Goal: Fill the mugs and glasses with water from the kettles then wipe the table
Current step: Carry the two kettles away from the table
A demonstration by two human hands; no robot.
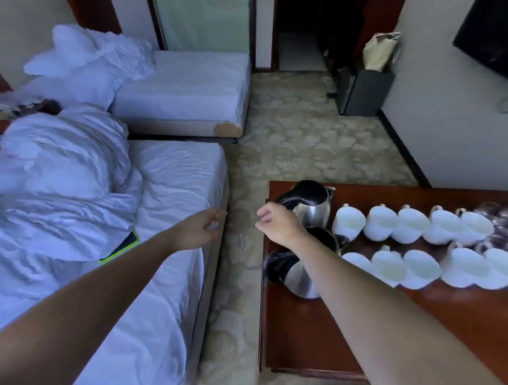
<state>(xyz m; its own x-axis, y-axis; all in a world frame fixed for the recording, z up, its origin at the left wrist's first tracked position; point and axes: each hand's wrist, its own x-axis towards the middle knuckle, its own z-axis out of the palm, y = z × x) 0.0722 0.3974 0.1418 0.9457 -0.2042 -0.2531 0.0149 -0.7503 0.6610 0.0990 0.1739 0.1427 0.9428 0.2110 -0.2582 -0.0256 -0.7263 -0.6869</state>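
1. Bench [326, 341]: reddish-brown wood, carrying items 2–5.
2. Far kettle [313, 208]: steel body, black lid and handle, upright at the bench's far corner. Landmark for this list.
3. Near kettle [300, 281]: same make, just nearer the camera than the far kettle, crossed and partly hidden by the right forearm.
4. Mugs: white, in two rows running rightward from the far kettle. The far row [412, 226] begins just beside its body; the near row [421, 268] lies closer to the camera. Contents cannot be told.
5. Glasses [503, 215]: clear and blurred, past the end of the mug rows, well apart from the far kettle.
6. Right hand [277, 224]: fingers loosely curled, grasping nothing, just beside the far kettle's handle; contact cannot be told.
7. Left hand [198, 233]: released, fingers relaxed, over the edge of the bed, across the carpet strip from the far kettle.
8. Bed [172, 186]: rumpled white linen, left of the far kettle.
9. Phone [123, 244]: dark, yellow-green edge, on the bed.
10. Carpet [304, 141]: pale pattern, beyond the far kettle.
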